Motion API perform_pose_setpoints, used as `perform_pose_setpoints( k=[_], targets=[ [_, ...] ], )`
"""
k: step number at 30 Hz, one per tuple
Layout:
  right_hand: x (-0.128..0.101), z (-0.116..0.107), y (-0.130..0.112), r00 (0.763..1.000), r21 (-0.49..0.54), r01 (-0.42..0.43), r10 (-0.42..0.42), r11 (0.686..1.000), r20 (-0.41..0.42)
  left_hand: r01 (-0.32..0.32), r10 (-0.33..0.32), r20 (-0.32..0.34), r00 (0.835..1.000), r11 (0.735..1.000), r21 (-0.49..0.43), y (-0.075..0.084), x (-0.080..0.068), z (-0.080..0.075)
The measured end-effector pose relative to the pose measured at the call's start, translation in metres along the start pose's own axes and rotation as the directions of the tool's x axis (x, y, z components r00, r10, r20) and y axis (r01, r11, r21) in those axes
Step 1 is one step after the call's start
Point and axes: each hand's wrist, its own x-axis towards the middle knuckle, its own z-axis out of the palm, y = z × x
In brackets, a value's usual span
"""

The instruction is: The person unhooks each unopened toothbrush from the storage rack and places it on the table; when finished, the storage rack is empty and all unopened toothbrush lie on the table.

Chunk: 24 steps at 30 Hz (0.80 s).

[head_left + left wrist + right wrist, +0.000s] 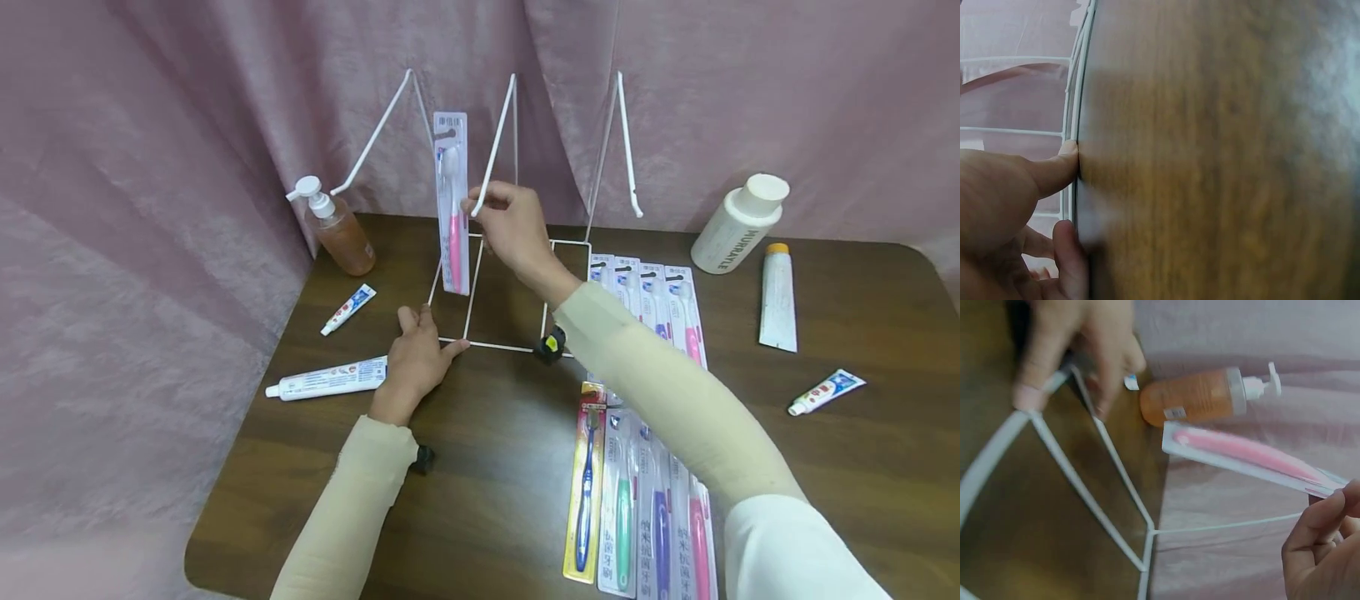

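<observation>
A white wire display rack point(504, 347) stands on the table, with three long prongs sloping forward from its top. Behind the middle prong, my right hand point(517, 229) pinches the edge of a packaged toothbrush point(453, 208) with a pink handle. The pack hangs upright between the left and middle prongs. In the right wrist view, thumb and fingertips grip the pack point(1241, 456). My left hand point(416, 362) rests at the front left corner of the rack's base, fingers spread. Its thumb point(1054, 172) presses on the front wire in the left wrist view.
Several packaged toothbrushes point(622, 500) lie in two rows right of the rack, partly under my right arm. A pump bottle point(341, 237) and toothpaste tubes point(330, 381) are at left. A white bottle point(738, 225) and more tubes point(778, 300) lie at right. A pink curtain point(675, 100) hangs behind.
</observation>
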Motion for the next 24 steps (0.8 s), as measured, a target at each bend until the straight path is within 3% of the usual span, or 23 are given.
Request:
perform_pose_setpoints(
  k=[5, 11, 18, 24],
  targets=[
    [-0.038, -0.014, 0.010, 0.995, 0.054, -0.092, 0.090, 0.994, 0.035, -0.020, 0.020, -0.025, 0.999, 1.000, 0.007, -0.030, 0.025, 0.005],
    [-0.083, -0.038, 0.021, 0.985, 0.052, -0.163, 0.159, 0.985, 0.069, -0.017, 0.018, -0.014, 1.000, 0.999, 0.030, -0.050, 0.043, 0.001],
    [-0.136, -0.079, 0.028, 0.955, -0.001, -0.283, 0.282, 0.959, 0.092, -0.016, 0.016, 0.002, 1.000, 0.999, 0.044, -0.063, 0.045, -0.004],
    [-0.179, -0.115, 0.032, 0.937, -0.070, -0.342, 0.346, 0.937, 0.048, -0.017, 0.017, -0.001, 1.000, 0.998, 0.057, -0.066, 0.045, -0.007]
  ],
)
